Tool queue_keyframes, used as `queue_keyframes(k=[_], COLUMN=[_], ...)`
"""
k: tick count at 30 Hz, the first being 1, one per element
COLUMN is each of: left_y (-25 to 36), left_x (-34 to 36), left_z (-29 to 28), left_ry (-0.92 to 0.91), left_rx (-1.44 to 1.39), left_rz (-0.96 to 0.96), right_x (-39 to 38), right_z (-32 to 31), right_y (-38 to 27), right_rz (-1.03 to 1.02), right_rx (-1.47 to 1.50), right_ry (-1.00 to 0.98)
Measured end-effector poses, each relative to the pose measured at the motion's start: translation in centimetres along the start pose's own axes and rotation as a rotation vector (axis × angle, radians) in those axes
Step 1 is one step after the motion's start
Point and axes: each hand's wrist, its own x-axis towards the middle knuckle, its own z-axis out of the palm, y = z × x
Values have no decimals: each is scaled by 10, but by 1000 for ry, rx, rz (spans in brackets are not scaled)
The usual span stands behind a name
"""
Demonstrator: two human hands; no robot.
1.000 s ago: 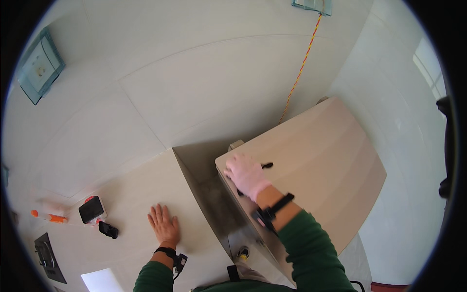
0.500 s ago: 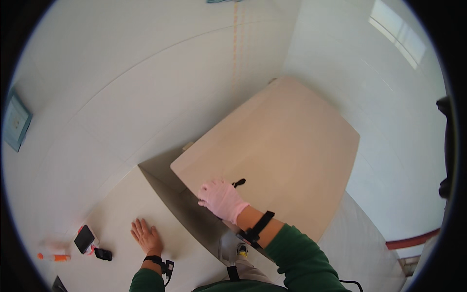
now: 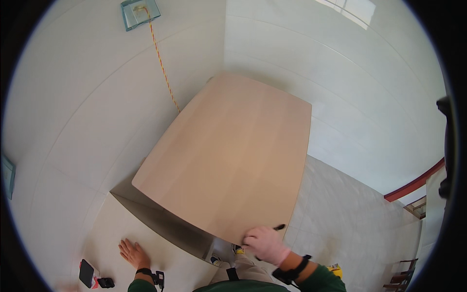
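My right hand, in a pink glove, is closed at the near edge of a tan wooden tabletop, towards its right corner. A thin thing with a rounded black end sticks out of this hand; the fingers cover the rest, so its kind does not show. My left hand is bare and lies flat, fingers spread, on a pale tabletop at the lower left. Both wrists wear black straps, and a small device sits on the left one.
Left of my left hand are a dark-screened phone and a small black object. A dark gap separates the two tabletops. A red-and-yellow cord hangs from a bluish wall box. Something yellow shows beside my right arm.
The view has turned right, so the tan tabletop sits further left. My gloved right hand has moved right along its near edge. My left hand still lies flat on the pale top.
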Motion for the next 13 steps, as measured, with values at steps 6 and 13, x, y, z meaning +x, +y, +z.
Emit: queue_keyframes(k=[6, 13], left_y=[-4, -4], left_x=[3, 7], left_z=[6, 7], left_ry=[16, 8], left_rx=[49, 106], left_rz=[4, 1], right_x=[-42, 56], right_z=[-64, -39], right_y=[96, 152], right_rz=[697, 595], right_rx=[-169, -277], right_ry=[389, 467])
